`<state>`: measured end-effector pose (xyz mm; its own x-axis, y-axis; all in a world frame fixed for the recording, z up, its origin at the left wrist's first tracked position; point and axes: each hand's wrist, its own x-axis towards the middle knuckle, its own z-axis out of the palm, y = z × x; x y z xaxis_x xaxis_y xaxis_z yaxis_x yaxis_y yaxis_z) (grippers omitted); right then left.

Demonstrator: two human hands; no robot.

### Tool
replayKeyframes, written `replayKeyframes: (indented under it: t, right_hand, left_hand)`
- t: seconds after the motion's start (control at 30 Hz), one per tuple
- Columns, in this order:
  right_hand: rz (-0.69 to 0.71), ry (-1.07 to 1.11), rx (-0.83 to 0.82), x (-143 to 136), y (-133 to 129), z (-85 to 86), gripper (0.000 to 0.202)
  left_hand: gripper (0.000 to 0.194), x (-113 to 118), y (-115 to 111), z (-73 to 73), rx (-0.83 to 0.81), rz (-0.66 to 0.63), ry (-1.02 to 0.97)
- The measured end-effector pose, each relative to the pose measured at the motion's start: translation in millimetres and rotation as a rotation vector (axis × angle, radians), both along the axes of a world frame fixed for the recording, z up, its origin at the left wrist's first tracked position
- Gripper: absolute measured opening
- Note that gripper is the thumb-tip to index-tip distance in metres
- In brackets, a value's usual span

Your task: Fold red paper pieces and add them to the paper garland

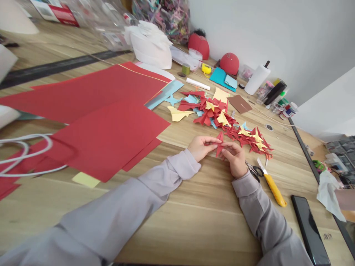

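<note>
Between my two hands is a small folded red paper piece [219,139], pointed at its top and bottom like an origami crane or star. My left hand [203,147] pinches its left side with thumb and fingertips. From the right, my right hand [234,157] grips the other side, fingers closed. Just beyond lies a heap of folded red, yellow and blue paper pieces [205,117]. Black-handled scissors [254,170] and a yellow craft knife [274,189] lie beside my right wrist.
Large red paper sheets [111,136] cover the table's left, near a white cable [24,151]. A black phone [309,225] lies at the right. Tissues [151,46], a yellow tape measure [206,68], a red round object [229,63] and several bottles [274,92] stand along the back.
</note>
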<state>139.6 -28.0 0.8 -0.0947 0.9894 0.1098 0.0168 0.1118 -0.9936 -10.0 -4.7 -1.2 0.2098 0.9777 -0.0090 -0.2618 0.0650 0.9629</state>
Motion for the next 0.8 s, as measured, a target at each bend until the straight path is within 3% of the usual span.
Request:
replayKeyframes:
  t: [0.63, 0.8]
  right_hand:
    - [-0.062, -0.009, 0.047, -3.4, 0.4, -1.9, 0.013]
    - [-0.005, -0.027, 0.111, -2.1, 1.2, -3.5, 0.015]
  left_hand:
    - [0.027, 1.8, -2.0, 3.1, -0.094, -0.009, -0.083]
    - [0.028, 1.7, -1.0, 0.9, -0.088, -0.016, -0.076]
